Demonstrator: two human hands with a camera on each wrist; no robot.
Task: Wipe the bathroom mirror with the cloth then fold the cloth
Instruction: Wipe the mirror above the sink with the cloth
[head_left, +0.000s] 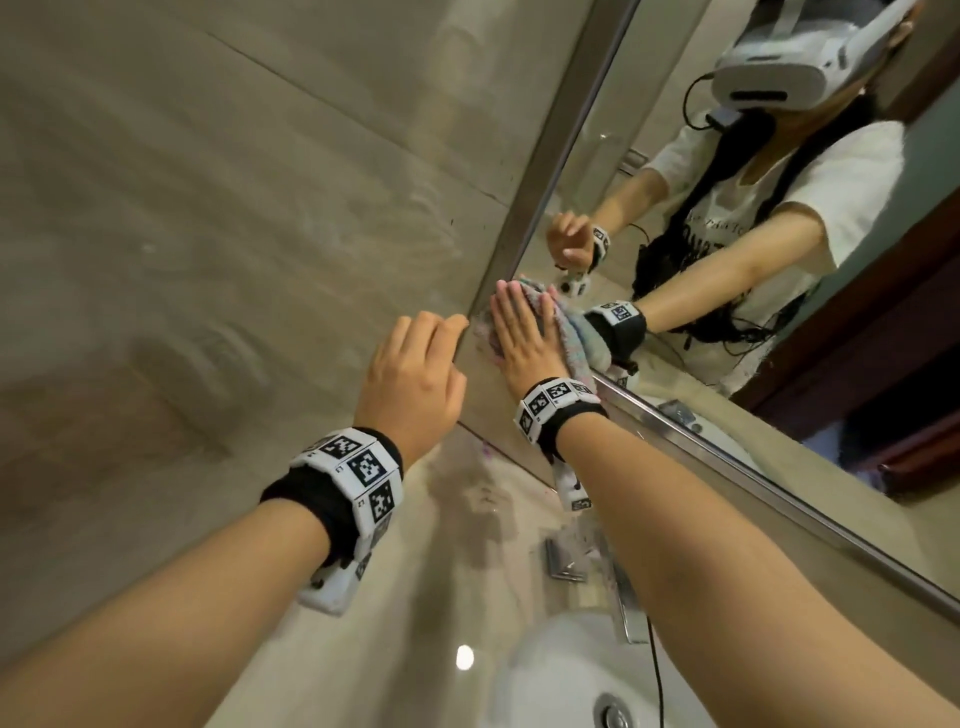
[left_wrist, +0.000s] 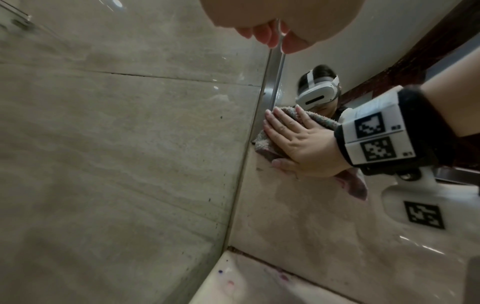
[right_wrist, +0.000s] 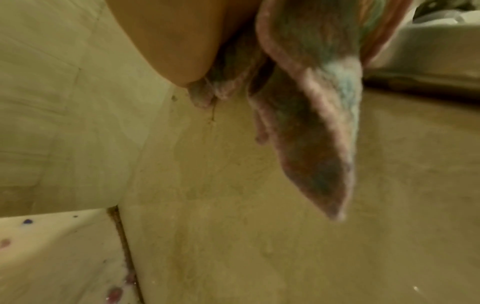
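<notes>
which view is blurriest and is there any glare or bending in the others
Right wrist view: blurriest, the hanging cloth is soft and smeared, with a yellow cast. Head view: fairly sharp, a bright glare spot on the countertop and wide-angle bending of the mirror frame. Left wrist view: the right hand is sharp, the left hand at the top edge is out of focus.

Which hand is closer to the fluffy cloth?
The right hand. It presses flat on the cloth at the mirror's corner. The left hand is beside it, fingertips at the mirror frame, not touching the cloth.
</notes>
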